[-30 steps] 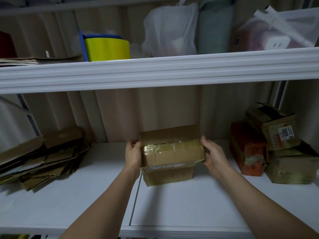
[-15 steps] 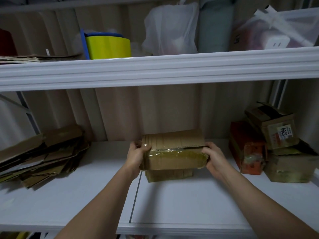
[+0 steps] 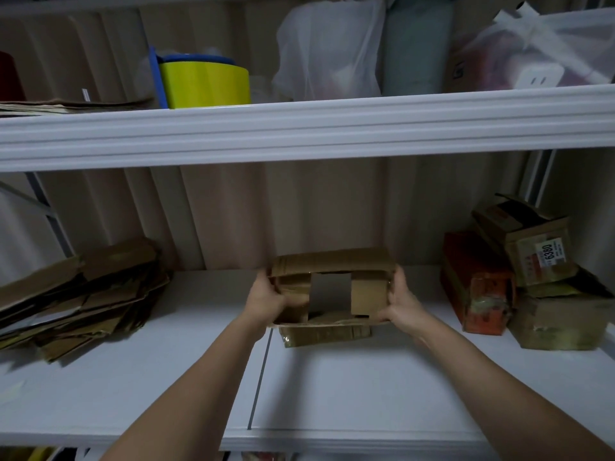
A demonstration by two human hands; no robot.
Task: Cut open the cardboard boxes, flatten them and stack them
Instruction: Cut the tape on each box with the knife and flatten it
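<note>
- Left hand (image 3: 266,302) and right hand (image 3: 401,302) clamp opposite ends of an opened cardboard box (image 3: 331,289) above the white shelf (image 3: 332,394).
- Flattening appears underway; next, collapse it, then add it to the flattened stack (image 3: 80,301), left of the box.

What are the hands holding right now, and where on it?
Both hands hold one cardboard box by its ends: left hand on the left end, right hand on the right end.

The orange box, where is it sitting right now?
In the head view the orange box sits on the right of the lower shelf, against the stacked brown boxes and right of the box in the hands.
</note>
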